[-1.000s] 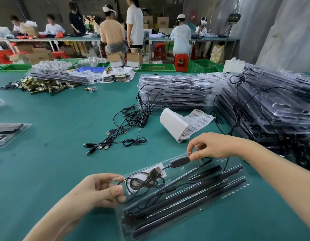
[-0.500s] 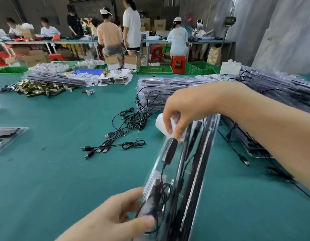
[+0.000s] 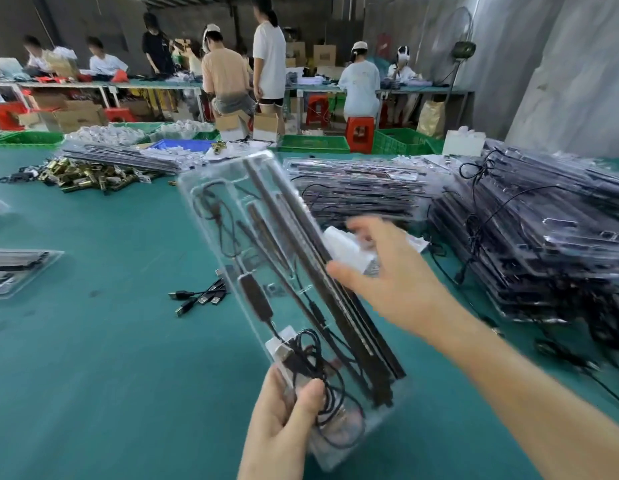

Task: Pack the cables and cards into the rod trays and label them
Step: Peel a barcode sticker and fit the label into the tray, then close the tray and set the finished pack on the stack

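Observation:
A clear plastic rod tray (image 3: 228,202) stands nearly upright above the green table, its far end tilted to the left. It holds long black rods (image 3: 301,244), a coiled black cable (image 3: 322,375) and a white card (image 3: 284,344). My left hand (image 3: 280,420) grips the tray's near end, thumb over the cable coil. My right hand (image 3: 381,271) is blurred, fingers spread, at the tray's right edge, in front of a white label roll (image 3: 346,249). It holds nothing that I can see.
Tall stacks of filled trays (image 3: 550,237) fill the right side, with another stack (image 3: 356,185) behind. Loose USB cables (image 3: 200,297) lie mid-table. A brass parts pile (image 3: 83,174) sits far left, a single tray (image 3: 17,268) at the left edge. People work at tables behind.
The tray went from flat on the table to upright and turned to face me. My right hand let go of its top end and dropped toward the label roll.

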`<state>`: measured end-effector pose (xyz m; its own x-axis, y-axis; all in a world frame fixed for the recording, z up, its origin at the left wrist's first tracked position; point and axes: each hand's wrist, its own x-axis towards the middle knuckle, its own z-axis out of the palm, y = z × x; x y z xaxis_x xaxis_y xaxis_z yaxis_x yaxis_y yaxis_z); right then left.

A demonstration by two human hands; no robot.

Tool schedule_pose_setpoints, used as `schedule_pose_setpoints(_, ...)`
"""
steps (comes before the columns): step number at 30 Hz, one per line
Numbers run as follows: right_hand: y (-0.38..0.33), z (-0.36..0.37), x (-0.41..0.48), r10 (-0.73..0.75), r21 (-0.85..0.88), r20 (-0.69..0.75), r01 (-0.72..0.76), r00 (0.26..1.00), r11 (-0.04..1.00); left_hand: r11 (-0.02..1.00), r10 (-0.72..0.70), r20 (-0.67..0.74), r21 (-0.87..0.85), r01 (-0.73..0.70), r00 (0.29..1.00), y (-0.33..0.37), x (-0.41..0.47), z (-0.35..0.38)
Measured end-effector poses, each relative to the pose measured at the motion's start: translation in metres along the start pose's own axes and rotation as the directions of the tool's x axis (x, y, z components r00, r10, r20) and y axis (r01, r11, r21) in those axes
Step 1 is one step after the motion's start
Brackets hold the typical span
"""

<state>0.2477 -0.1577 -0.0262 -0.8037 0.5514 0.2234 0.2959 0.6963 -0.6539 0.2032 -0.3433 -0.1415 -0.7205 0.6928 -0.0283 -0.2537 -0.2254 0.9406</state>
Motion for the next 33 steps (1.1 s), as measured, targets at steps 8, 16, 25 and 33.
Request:
schedule_pose_setpoints(8,0.076,0.030,-0.024,0.191,-0.117,0.014,-0.188,0.982,0.975,0.945,-0.313,-0.067,-0.121,0.303,0.948,-0.012,-0.003,0.056)
schedule_pose_setpoints(16,0.140,-0.001,-0.013,0.119,-0.171,0.360,-0.060,0.925,0.983,0.825,-0.423,0.330,0.526,0.207,0.844,0.005,-0.004,0.018)
schedule_pose_setpoints(25,0.143,0.012,0.006,0.044,-0.421,0.377,0.129,0.925,0.898,0.011,0.042,0.511,0.859,-0.511,0.859,-0.001,0.049,-0.024)
schedule_pose_setpoints(33,0.108,0.070,-0.067,0.032,-0.400,0.178,0.043,0.984,0.915,-0.390,-0.090,0.519,0.767,-0.510,0.850,-0.003,0.054,-0.023)
